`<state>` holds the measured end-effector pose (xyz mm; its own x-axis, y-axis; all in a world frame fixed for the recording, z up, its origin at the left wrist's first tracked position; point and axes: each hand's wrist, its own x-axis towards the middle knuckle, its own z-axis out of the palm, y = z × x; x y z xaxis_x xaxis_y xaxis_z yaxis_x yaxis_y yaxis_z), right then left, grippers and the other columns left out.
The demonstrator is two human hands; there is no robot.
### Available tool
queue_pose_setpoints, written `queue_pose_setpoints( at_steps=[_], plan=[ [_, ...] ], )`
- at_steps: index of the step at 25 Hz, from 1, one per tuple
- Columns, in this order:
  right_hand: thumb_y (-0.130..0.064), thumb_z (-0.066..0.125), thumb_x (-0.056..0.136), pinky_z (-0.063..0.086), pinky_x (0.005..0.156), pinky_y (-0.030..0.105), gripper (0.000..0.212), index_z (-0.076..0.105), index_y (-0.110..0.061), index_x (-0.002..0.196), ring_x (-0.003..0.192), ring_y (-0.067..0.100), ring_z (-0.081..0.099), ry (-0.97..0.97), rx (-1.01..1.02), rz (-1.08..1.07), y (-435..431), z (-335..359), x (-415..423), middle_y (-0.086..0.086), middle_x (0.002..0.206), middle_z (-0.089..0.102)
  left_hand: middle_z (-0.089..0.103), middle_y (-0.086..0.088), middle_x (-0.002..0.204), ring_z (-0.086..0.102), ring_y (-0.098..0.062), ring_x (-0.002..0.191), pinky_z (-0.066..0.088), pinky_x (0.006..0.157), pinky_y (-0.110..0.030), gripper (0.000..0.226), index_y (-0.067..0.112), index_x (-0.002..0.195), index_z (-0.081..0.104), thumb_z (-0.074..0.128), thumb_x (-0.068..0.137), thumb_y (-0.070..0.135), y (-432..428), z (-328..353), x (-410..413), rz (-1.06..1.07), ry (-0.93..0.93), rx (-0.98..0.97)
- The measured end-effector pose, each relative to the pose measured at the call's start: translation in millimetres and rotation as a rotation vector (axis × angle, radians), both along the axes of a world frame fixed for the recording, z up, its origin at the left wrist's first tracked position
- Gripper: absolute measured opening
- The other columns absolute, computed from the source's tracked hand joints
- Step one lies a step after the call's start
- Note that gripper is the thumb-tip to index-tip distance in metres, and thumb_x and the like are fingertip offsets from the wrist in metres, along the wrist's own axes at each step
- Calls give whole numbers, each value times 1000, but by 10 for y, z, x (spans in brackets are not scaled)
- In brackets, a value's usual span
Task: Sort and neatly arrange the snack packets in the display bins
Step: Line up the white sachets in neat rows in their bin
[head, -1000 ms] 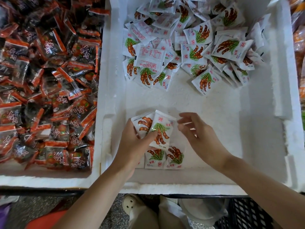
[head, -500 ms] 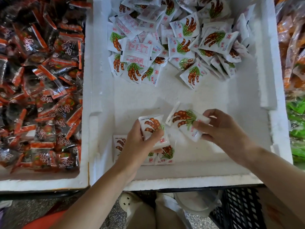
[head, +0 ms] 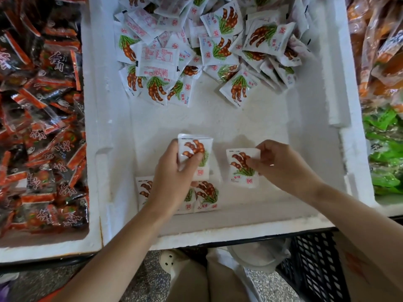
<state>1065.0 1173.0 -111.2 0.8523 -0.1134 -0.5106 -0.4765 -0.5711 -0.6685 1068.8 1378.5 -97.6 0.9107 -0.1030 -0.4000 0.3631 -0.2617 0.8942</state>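
Packet [head: 242,168] straightened — white foam bin [head: 218,120].

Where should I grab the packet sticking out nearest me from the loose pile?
I'd pinch the packet by its near sealed edge, coming in from the front. It lies flat, that end free on bare bin floor, while its far end sits among the pile.
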Motion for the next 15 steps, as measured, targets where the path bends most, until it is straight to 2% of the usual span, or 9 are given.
queue_pose_setpoints(
  at_steps=[2, 4, 7, 10, 13, 14, 15],
  plan=[
    [-25, 67, 84, 47, 60, 22, 12, 56, -24, 81, 77, 10, 62, 61, -65, 60, -32, -119, -23, -5, 86, 67, 65, 6, 100, 66, -2, 81, 49, 53, -10, 18, 17, 111, 55, 56, 94, 15, 66, -21, 10, 11, 22, 32],
    [-23, 67, 84, 55, 68, 28, 13, 54, -25, 82, 78, 11, 64, 118, -46, 151, 0, -218, -69, -5, 86, 66, 64, 8, 100, 64, -4, 85, 48, 54, -9, 16, 19, 109, 54, 56, 94, 13, 100, -40, -6, -3, 43, 59],
    [-18, 64, 87, 57, 65, 23, 16, 51, -26, 82, 78, 8, 64, 137, 26, 205, 51, -257, -100, -8, 86, 63, 65, 11, 97, 63, 2, 83, 48, 57, -8, 17, 20, 106, 55, 57, 93, 10, 113, -69, -26, -21, 52, 80],
    [-22, 64, 87, 54, 67, 21, 13, 52, -22, 90, 80, 6, 60, 114, -67, 279, 49, -239, -93, -8, 91, 61, 64, 15, 95, 63, 11, 77, 49, 56, -9, 20, 22, 104, 54, 61, 90, 9, 112, -101, -44, -39, 50, 91],
    [-33, 66, 84, 44, 77, 20, 33, 48, -22, 110, 90, 5, 49, -49, -308, 410, 52, -193, -95, -13, 105, 49, 65, 12, 97, 66, 7, 78, 52, 55, -14, 24, 26, 100, 52, 64, 87, 9, 95, -101, -71, -66, 78, 32],
    [-35, 65, 84, 41, 80, 18, 38, 48, -24, 115, 93, 4, 48, -125, -273, 385, 61, -157, -88, -14, 106, 46, 66, 12, 97, 67, 4, 79, 52, 54, -15, 25, 28, 99, 53, 65, 86, 9, 83, -92, -72, -97, 79, 15],
    [-36, 64, 84, 42, 81, 15, 36, 49, -26, 114, 93, 2, 51, -161, -142, 313, 85, -93, -76, -15, 105, 49, 67, 11, 97, 68, 1, 79, 52, 53, -16, 25, 28, 98, 55, 65, 86, 9, 68, -81, -69, -143, 73, 7]
  ],
)
